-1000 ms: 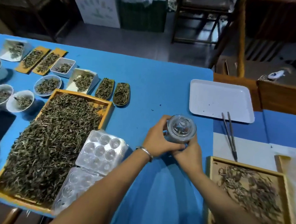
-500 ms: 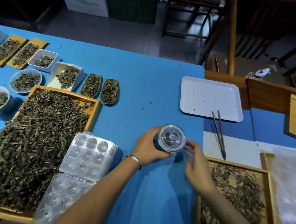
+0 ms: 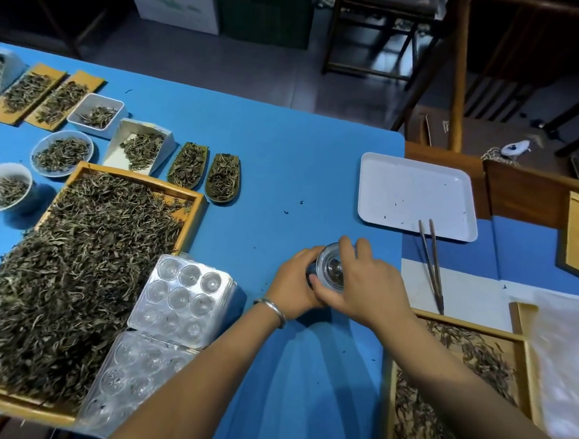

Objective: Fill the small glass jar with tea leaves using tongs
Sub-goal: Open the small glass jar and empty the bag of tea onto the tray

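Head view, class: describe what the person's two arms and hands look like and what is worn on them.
Both forearms are bare, with no sleeves in view and no gloves. The left hand has a plain silver-coloured bangle round the wrist. The right hand and its wrist carry nothing: no ring, watch or band shows.

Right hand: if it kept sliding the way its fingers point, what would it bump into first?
The right hand already grips the jar, fingers pointing up and left, away from the person. Past the jar there is only bare blue table to the far edge, so the way looks free, though depth is hard to judge.
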A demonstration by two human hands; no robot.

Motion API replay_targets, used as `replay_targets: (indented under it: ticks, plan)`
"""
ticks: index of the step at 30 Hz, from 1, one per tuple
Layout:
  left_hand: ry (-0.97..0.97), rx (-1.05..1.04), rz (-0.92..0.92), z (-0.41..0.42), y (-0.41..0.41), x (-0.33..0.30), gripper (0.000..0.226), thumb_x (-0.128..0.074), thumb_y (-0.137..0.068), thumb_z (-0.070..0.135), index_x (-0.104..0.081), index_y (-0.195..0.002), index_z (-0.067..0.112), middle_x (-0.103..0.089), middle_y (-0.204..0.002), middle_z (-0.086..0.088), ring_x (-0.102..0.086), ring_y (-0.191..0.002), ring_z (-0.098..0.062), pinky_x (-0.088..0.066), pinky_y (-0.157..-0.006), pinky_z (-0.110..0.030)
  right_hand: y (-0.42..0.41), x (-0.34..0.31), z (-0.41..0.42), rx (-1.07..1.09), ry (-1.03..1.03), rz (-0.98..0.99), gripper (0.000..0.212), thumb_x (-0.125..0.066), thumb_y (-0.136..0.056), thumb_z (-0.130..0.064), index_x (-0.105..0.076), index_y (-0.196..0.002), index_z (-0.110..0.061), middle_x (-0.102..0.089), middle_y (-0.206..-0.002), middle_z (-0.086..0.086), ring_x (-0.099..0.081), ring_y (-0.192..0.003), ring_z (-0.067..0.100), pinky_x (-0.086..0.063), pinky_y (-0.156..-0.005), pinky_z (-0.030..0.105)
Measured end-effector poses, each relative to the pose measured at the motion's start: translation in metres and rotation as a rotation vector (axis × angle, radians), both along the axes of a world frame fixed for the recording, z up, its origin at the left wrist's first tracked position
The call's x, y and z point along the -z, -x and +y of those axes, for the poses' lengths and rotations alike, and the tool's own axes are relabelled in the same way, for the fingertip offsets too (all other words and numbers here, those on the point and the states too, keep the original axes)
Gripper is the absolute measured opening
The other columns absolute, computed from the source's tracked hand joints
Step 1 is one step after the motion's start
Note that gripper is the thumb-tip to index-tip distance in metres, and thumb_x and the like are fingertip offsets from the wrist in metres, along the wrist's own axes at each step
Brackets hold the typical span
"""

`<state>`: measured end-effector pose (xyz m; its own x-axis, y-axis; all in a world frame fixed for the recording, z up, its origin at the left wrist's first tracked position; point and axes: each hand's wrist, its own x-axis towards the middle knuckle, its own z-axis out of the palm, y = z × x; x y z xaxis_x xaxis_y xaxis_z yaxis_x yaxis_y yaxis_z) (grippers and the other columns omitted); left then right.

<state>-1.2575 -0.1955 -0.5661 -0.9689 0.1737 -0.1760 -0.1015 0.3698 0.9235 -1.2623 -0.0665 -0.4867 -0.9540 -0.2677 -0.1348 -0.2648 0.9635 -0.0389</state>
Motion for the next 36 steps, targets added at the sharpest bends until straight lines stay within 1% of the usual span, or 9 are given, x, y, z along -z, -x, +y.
replay_targets:
  ticks: [6, 12, 15, 19, 22, 27, 31, 33, 36]
  plan:
    - [-0.021, 0.015, 0.017, -0.002, 0.002, 0.0, 0.065, -0.07, -0.059, 0.029, -0.058, -0.123, 0.026, -0.064, -0.106, 0.004, -0.06, -0.096, -0.01, -0.048, -0.085, -0.021, 0.004, -0.002, -0.001, 0.004, 0.024, -0.03, 0.076, -0.054, -0.077, -0.062, -0.046, -0.123, -0.002, -0.052, -0.098, 0.012, -0.057, -0.061, 0.037, -0.034, -0.05, 0.033]
    - [-0.03, 0.009, 0.022, -0.002, 0.004, 0.0, 0.063, -0.07, -0.055, 0.035, -0.06, -0.117, 0.033, -0.06, -0.095, 0.015, -0.056, -0.089, 0.006, -0.043, -0.078, -0.009, 0.008, -0.003, 0.001, 0.032, 0.066, -0.065, 0.072, -0.053, -0.077, -0.063, -0.045, -0.121, -0.006, -0.054, -0.102, 0.01, -0.059, -0.07, 0.035, -0.035, -0.055, 0.033]
    - [-0.044, 0.002, 0.027, -0.002, 0.003, 0.0, 0.066, -0.066, -0.051, 0.042, -0.06, -0.116, 0.035, -0.06, -0.096, 0.014, -0.057, -0.089, 0.005, -0.044, -0.079, -0.009, 0.01, -0.003, 0.002, 0.031, 0.092, -0.059, 0.069, -0.053, -0.075, -0.064, -0.048, -0.114, -0.008, -0.055, -0.099, 0.008, -0.06, -0.071, 0.035, -0.033, -0.055, 0.032]
    - [-0.062, -0.006, 0.022, -0.001, 0.002, 0.002, 0.062, -0.07, -0.056, 0.035, -0.062, -0.117, 0.032, -0.059, -0.096, 0.014, -0.058, -0.09, 0.003, -0.044, -0.08, -0.009, 0.004, -0.002, 0.0, 0.037, 0.122, -0.009, 0.07, -0.065, -0.067, -0.055, -0.055, -0.112, -0.002, -0.058, -0.088, 0.011, -0.06, -0.058, 0.036, -0.039, -0.048, 0.031]
    - [-0.088, -0.032, 0.021, -0.001, 0.0, 0.002, 0.055, -0.071, -0.058, 0.028, -0.059, -0.11, 0.041, -0.059, -0.095, 0.016, -0.057, -0.091, 0.009, -0.042, -0.08, -0.005, 0.0, -0.003, -0.004, 0.039, 0.142, 0.043, 0.071, -0.07, -0.06, -0.053, -0.061, -0.103, 0.003, -0.058, -0.077, 0.012, -0.057, -0.048, 0.033, -0.042, -0.039, 0.031]
    - [-0.096, -0.045, 0.034, 0.0, 0.0, 0.001, 0.054, -0.071, -0.058, 0.027, -0.053, -0.101, 0.055, -0.059, -0.094, 0.015, -0.057, -0.089, 0.009, -0.042, -0.077, -0.004, 0.002, -0.007, -0.001, -0.04, 0.086, 0.097, 0.074, -0.073, -0.059, -0.054, -0.062, -0.098, 0.008, -0.058, -0.072, 0.014, -0.053, -0.042, 0.03, -0.041, -0.037, 0.029]
    - [-0.071, -0.018, 0.036, -0.001, 0.001, 0.002, 0.051, -0.071, -0.055, 0.028, -0.057, -0.102, 0.043, -0.058, -0.09, 0.015, -0.055, -0.085, 0.013, -0.039, -0.072, -0.001, 0.008, -0.01, -0.002, -0.088, 0.034, 0.079, 0.062, -0.067, -0.065, -0.055, -0.055, -0.088, 0.001, -0.049, -0.071, 0.01, -0.044, -0.041, 0.027, -0.033, -0.039, 0.027]
    - [-0.04, 0.018, 0.037, -0.002, 0.003, 0.001, 0.054, -0.071, -0.051, 0.031, -0.056, -0.103, 0.039, -0.056, -0.089, 0.017, -0.052, -0.083, 0.016, -0.037, -0.07, 0.0, 0.013, -0.01, -0.002, -0.114, -0.011, 0.04, 0.059, -0.058, -0.07, -0.059, -0.049, -0.092, -0.004, -0.041, -0.076, 0.005, -0.039, -0.048, 0.024, -0.029, -0.045, 0.028]
    - [-0.035, 0.027, 0.023, -0.002, 0.003, 0.002, 0.055, -0.073, -0.048, 0.03, -0.056, -0.099, 0.042, -0.056, -0.089, 0.017, -0.053, -0.082, 0.014, -0.038, -0.069, -0.002, 0.017, -0.012, 0.001, -0.12, 0.013, -0.035, 0.053, -0.052, -0.073, -0.057, -0.046, -0.094, -0.008, -0.039, -0.078, 0.002, -0.044, -0.056, 0.024, -0.032, -0.051, 0.028]
